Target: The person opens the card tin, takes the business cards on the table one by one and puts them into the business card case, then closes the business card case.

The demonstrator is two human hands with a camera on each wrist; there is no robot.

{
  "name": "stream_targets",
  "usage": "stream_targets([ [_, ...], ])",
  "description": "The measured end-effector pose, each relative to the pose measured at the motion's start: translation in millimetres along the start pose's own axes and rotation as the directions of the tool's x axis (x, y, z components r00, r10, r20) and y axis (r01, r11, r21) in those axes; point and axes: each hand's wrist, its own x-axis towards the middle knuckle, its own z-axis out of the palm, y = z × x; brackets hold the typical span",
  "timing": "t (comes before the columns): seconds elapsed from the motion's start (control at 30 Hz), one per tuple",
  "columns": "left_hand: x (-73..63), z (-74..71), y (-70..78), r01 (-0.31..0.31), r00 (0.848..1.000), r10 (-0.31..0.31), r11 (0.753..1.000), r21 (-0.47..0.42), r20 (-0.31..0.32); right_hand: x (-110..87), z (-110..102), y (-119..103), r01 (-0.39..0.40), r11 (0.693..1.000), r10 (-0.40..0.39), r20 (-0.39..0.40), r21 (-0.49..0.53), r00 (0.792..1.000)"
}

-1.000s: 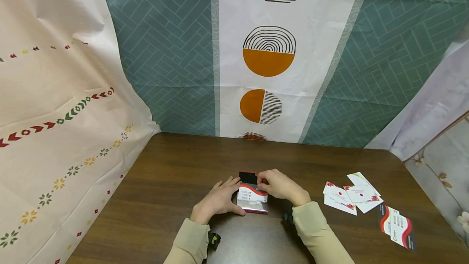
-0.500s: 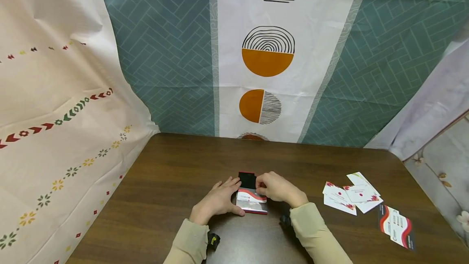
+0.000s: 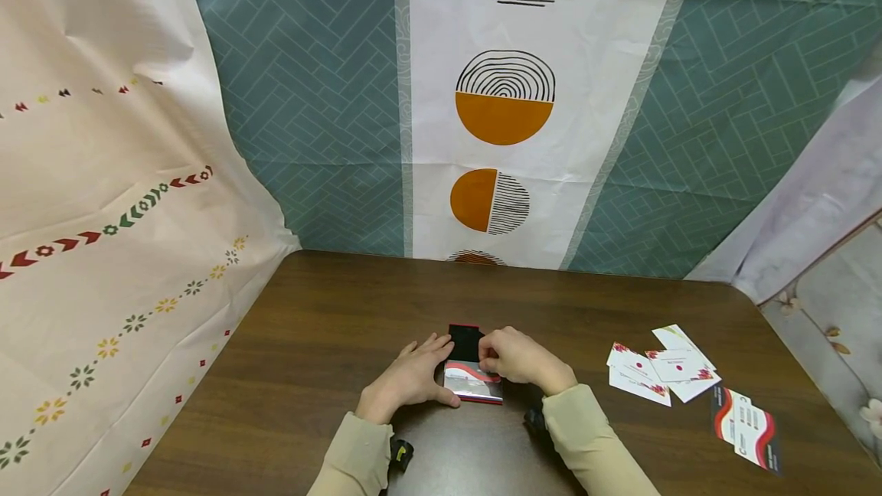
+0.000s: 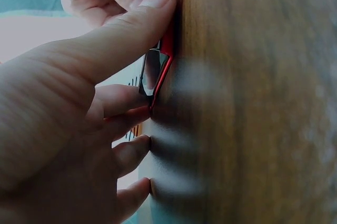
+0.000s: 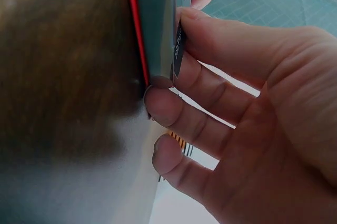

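Sleeves (image 3: 599, 438): tan, one on each arm, coming in from the bottom.
Black band (image 3: 401, 453): by the left wrist, with a small yellow mark.
Red and dark cards (image 3: 754, 429): over on the right side, at least two, one partly on top of another.
Left hand (image 3: 408, 383): fingers spread wide. The thumb rests at the near edge of the case (image 3: 465, 343), and a finger touches its left side farther up.
Right hand (image 3: 525, 358): fingers close together, pinching the edge of a card (image 3: 475, 371).
Card: at the shiny near part of the case, with a red wave on it. The word "Job" shows on its dark part. I cannot tell how deep it sits.
Case: flat on the brown worktop (image 3: 358, 305), between the two hands, opened up. It has a black flap at the far end and a red edge.
White cards (image 3: 678, 365): a loose, messy pile with pink flowers, well to the right of the hands.
Cream cloth (image 3: 138, 190): hanging on the left, with little flowers and arrows.
Green and white cloth (image 3: 331, 98): hanging at the back, with orange and striped round shapes.
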Motion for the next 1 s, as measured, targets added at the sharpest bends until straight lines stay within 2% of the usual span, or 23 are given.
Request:
stream_targets([
  [0.4,-0.4,1.5,0.4,0.004,1.0,-0.004,1.0,0.013,0.005,-2.4,3.5,-2.5,-0.005,0.999,0.005,-0.003,0.036,1.0],
  [0.73,1.6,0.7,0.5,0.007,1.0,-0.007,1.0,0.023,0.0,-4.0,5.0,-7.0,-0.004,1.0,0.004,-0.042,0.001,0.999],
  [1.0,4.2,1.2,-3.1,0.016,1.0,-0.016,0.999,0.042,0.006,-2.7,5.3,-8.5,-0.013,1.0,0.013,-0.043,-0.004,0.999],
])
